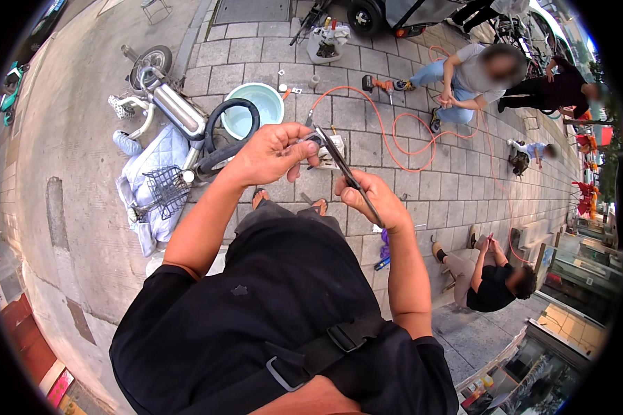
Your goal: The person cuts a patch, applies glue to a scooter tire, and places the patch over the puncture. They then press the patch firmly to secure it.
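My right hand (pixel 387 203) is closed around the lower part of a long, slim dark metal tool (pixel 340 163); its shape resembles scissors, but its exact kind is unclear. The upper end of this tool meets the fingers of my left hand (pixel 270 153). Thumb and forefinger of that hand pinch a small dark piece (pixel 314 140) beside the metal. Under my left wrist lies a black tyre or tube (pixel 214 160), partly hidden by my arm. A black ring-shaped tube (pixel 253 111) leans over a pale green water basin (pixel 275 97).
At the left an electric bike (pixel 176 104) lies on its side over a quilted cover (pixel 152 162). An orange hose (pixel 377 111) winds across the paving near a cordless drill (pixel 379 86). One person (pixel 474 76) crouches at upper right; another (pixel 488 277) sits lower right.
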{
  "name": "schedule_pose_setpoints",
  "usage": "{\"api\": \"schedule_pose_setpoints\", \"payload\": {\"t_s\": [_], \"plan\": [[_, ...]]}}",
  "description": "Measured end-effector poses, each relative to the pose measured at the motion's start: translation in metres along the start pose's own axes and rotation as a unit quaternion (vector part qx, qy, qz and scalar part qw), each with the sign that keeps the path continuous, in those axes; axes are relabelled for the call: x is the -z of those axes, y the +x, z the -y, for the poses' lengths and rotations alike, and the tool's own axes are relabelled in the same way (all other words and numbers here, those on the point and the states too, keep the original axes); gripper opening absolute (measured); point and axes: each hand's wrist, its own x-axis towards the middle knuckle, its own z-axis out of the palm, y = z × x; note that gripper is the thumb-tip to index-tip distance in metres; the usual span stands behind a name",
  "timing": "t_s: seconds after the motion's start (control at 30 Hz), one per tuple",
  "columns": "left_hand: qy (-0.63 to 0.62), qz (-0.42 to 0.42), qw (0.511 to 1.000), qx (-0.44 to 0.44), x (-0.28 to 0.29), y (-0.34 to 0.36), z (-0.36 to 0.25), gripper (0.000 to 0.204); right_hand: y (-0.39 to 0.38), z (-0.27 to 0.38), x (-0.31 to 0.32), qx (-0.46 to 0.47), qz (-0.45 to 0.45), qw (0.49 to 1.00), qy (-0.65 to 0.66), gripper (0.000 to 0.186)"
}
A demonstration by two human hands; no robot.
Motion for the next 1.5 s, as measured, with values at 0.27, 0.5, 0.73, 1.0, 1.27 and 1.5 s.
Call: {"api": "schedule_pose_setpoints", "payload": {"t_s": [0.27,0.5,0.73,1.0,1.27,1.5], "plan": [[-0.011,0.023,0.999,-0.032,0.002,-0.001,0.005,0.030,-0.005,-0.001,0.002,-0.035,-0.042,0.998,-0.015,0.072],[-0.027,0.001,0.999,-0.034,0.010,0.001,0.011,0.026,-0.001,0.005,0.009,-0.025,0.019,0.999,-0.018,0.049],[-0.056,-0.003,0.997,-0.049,0.002,0.008,0.007,0.020,0.007,0.007,0.001,-0.039,0.013,0.999,-0.024,0.071],[-0.051,0.005,0.997,-0.062,0.006,0.009,0.007,0.023,0.011,0.006,0.004,-0.015,0.019,1.000,-0.017,0.058],[-0.051,0.007,0.997,-0.055,0.005,0.011,0.008,0.019,0.009,0.004,0.002,-0.016,0.004,1.000,-0.013,0.042],[-0.093,-0.008,0.995,-0.039,-0.001,0.001,0.009,0.025,0.000,0.007,0.001,-0.054,-0.027,0.998,-0.009,0.039]]}}
